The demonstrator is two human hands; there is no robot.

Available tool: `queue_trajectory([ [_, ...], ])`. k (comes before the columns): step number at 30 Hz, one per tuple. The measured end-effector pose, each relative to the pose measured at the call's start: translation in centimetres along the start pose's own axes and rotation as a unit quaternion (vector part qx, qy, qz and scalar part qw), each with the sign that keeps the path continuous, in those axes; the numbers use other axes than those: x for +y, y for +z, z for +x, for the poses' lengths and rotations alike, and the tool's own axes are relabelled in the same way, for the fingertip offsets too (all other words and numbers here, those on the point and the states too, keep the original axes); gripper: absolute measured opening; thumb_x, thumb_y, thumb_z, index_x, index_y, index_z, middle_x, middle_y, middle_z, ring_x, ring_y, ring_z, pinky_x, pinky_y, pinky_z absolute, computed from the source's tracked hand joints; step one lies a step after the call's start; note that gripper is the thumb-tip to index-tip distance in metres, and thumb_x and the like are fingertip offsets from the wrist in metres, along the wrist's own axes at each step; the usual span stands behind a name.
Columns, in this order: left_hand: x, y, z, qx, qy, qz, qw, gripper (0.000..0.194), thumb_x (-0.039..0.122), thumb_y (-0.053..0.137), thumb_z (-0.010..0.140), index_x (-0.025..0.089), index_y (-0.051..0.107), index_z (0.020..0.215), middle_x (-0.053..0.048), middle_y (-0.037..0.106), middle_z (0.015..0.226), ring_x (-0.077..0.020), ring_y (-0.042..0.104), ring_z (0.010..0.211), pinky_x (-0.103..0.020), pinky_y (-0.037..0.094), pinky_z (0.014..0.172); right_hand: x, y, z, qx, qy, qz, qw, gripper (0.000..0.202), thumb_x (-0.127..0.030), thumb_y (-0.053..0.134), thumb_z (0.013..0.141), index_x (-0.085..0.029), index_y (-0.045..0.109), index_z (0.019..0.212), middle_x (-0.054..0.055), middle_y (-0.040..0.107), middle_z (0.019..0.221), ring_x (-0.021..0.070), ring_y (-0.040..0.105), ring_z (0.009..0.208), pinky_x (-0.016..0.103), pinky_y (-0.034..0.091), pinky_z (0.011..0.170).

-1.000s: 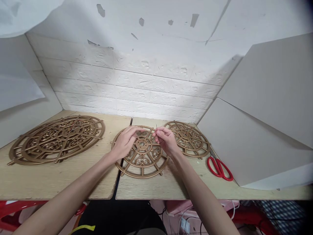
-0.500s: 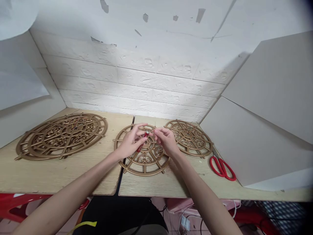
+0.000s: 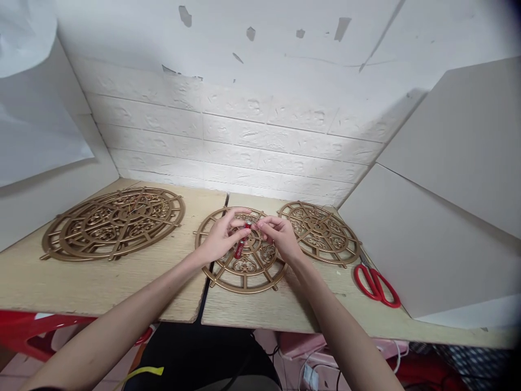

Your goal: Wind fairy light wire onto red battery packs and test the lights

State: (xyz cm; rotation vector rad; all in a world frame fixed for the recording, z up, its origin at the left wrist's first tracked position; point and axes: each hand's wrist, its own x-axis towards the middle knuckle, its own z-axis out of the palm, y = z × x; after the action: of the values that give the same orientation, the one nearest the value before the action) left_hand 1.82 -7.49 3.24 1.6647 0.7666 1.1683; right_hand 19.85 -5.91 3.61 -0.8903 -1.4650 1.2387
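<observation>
Over a round gold openwork panel point(image 3: 245, 281) in the middle of the table, my left hand point(image 3: 224, 233) holds a small red cylinder with a silvery end point(image 3: 240, 248), pinched between thumb and fingers. My right hand point(image 3: 277, 233) is just to the right of it, thumb and forefinger pressed together near the cylinder's upper end. Whatever is between those right fingertips is too small to make out. The hands are close together and hide part of the panel's upper half.
Stacked gold round panels point(image 3: 114, 222) lie at the left, and another round panel point(image 3: 321, 233) lies at the right. Red-handled scissors point(image 3: 376, 285) rest near the right board point(image 3: 443, 244). A dark gap splits the tabletop. The white brick-patterned wall point(image 3: 232, 130) stands behind.
The whole view has shifted slightly, moving the scene to the right. The red cylinder shows more fully below my left thumb. Both hands keep nearly the same pose.
</observation>
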Motion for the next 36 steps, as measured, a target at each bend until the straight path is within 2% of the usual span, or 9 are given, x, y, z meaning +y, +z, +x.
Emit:
queue_trajectory([
  [5, 0.0, 0.0, 0.0, -0.004, -0.012, -0.026, 1.0, 0.039, 0.036, 0.061, 0.081, 0.022, 0.046, 0.114, -0.008, 0.068, 0.097, -0.019, 0.067, 0.077, -0.03, 0.056, 0.064, -0.4, 0.1, -0.2, 0.003, 0.01, -0.012, 1.0, 0.028, -0.043, 0.073, 0.068, -0.015, 0.069, 0.073, -0.003, 0.052, 0.048, 0.0065, 0.038, 0.043, 0.02, 0.024, 0.042],
  [13, -0.6, 0.0, 0.0, 0.022, 0.026, 0.002, 0.999, 0.029, 0.033, 0.065, 0.077, 0.02, 0.056, 0.102, -0.006, 0.07, 0.087, -0.019, 0.066, 0.08, -0.028, 0.053, 0.067, -0.2, -0.1, -0.2, -0.005, -0.003, -0.037, 0.999, 0.028, -0.043, 0.071, 0.069, -0.015, 0.067, 0.072, -0.003, 0.049, 0.047, 0.0064, 0.036, 0.043, 0.02, 0.025, 0.042],
  [20, -0.7, 0.0, 0.0, -0.005, 0.033, 0.031, 0.999, 0.023, 0.034, 0.058, 0.082, 0.018, 0.054, 0.099, -0.008, 0.07, 0.095, -0.018, 0.066, 0.085, -0.029, 0.052, 0.071, 0.6, -0.5, 0.2, 0.029, -0.024, 0.022, 0.999, 0.021, -0.037, 0.074, 0.068, -0.018, 0.067, 0.072, -0.001, 0.059, 0.061, 0.008, 0.043, 0.049, 0.022, 0.034, 0.047],
  [23, -0.9, 0.0, 0.0, -0.007, 0.025, 0.009, 1.0, 0.025, 0.036, 0.06, 0.081, 0.018, 0.053, 0.098, -0.011, 0.07, 0.099, -0.0181, 0.066, 0.085, -0.031, 0.052, 0.074, 0.8, -0.8, 0.4, 0.065, -0.04, 0.066, 0.995, 0.017, -0.032, 0.077, 0.065, -0.019, 0.07, 0.073, 0.002, 0.063, 0.071, 0.01, 0.049, 0.06, 0.023, 0.04, 0.056],
  [27, -0.9, 0.0, 0.2, 0.017, 0.008, -0.046, 0.999, 0.028, 0.037, 0.062, 0.079, 0.017, 0.053, 0.094, -0.012, 0.07, 0.098, -0.0187, 0.066, 0.083, -0.03, 0.054, 0.067, 0.3, -0.9, 0.6, 0.085, -0.052, 0.134, 0.986, 0.015, -0.028, 0.077, 0.062, -0.019, 0.07, 0.073, 0.002, 0.062, 0.071, 0.0111, 0.051, 0.065, 0.024, 0.042, 0.061],
  [33, -0.4, 0.0, 0.5, 0.066, -0.021, -0.156, 0.985, 0.031, 0.035, 0.07, 0.072, 0.016, 0.051, 0.087, -0.008, 0.071, 0.086, -0.0169, 0.067, 0.072, -0.033, 0.055, 0.066, -0.6, -0.4, 0.2, 0.049, -0.051, 0.172, 0.983, 0.013, -0.027, 0.074, 0.066, -0.02, 0.067, 0.074, 0.002, 0.061, 0.072, 0.0072, 0.042, 0.053, 0.022, 0.037, 0.05],
  [36, -0.2, -0.4, 0.7, 0.107, -0.039, -0.216, 0.97, 0.033, 0.031, 0.073, 0.07, 0.017, 0.049, 0.086, -0.007, 0.071, 0.083, -0.0165, 0.066, 0.068, -0.037, 0.056, 0.067, -0.6, -0.3, -0.2, 0.011, -0.044, 0.129, 0.991, 0.014, -0.032, 0.072, 0.07, -0.02, 0.065, 0.076, 0.0, 0.059, 0.064, 0.0075, 0.041, 0.049, 0.022, 0.034, 0.047],
])
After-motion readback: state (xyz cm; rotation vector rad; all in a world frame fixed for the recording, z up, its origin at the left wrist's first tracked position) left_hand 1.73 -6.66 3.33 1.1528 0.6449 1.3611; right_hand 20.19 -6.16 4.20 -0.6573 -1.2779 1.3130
